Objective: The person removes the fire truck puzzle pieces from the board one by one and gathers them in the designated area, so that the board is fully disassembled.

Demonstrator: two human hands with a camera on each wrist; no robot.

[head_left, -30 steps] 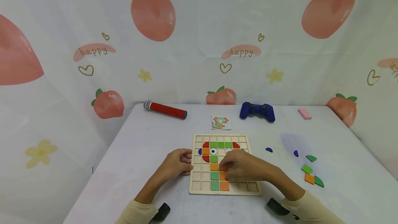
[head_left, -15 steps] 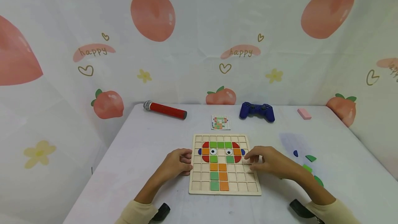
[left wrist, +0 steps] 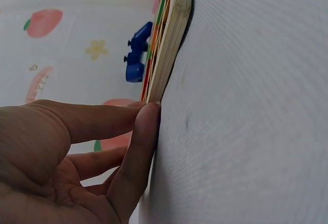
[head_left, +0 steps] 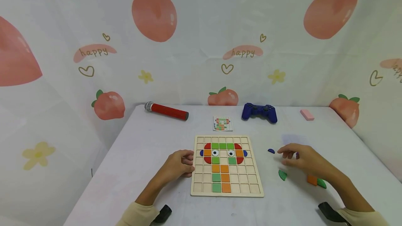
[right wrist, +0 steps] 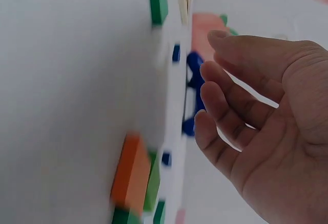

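Observation:
A wooden grid board (head_left: 248,184) lies flat on the table, with coloured tiles forming a face and a column below it. At its left edge, my left hand (head_left: 178,164) stays in contact. In the left wrist view the thumb and a finger pinch the board's rim (left wrist: 177,29). My right hand (head_left: 303,158) hovers right of the board, fingers loosely bent, nothing held. Close to its fingertips lies a blue half-circle piece (head_left: 271,151); a green quarter-circle piece (head_left: 282,175) is below them. An orange square (head_left: 312,180) and another green piece (head_left: 321,183) lie partly behind the forearm.
A printed pattern card (head_left: 223,123) sits behind the board. Along the back are a red microphone (head_left: 169,111), a blue game controller (head_left: 259,112) and a pink block (head_left: 307,114). A fruit-printed curtain (head_left: 188,72) hangs behind the table.
My right hand has moved off the board to the right, over the loose pieces, uncovering the eyes and tiles. My left hand has kept its place at the board's edge.

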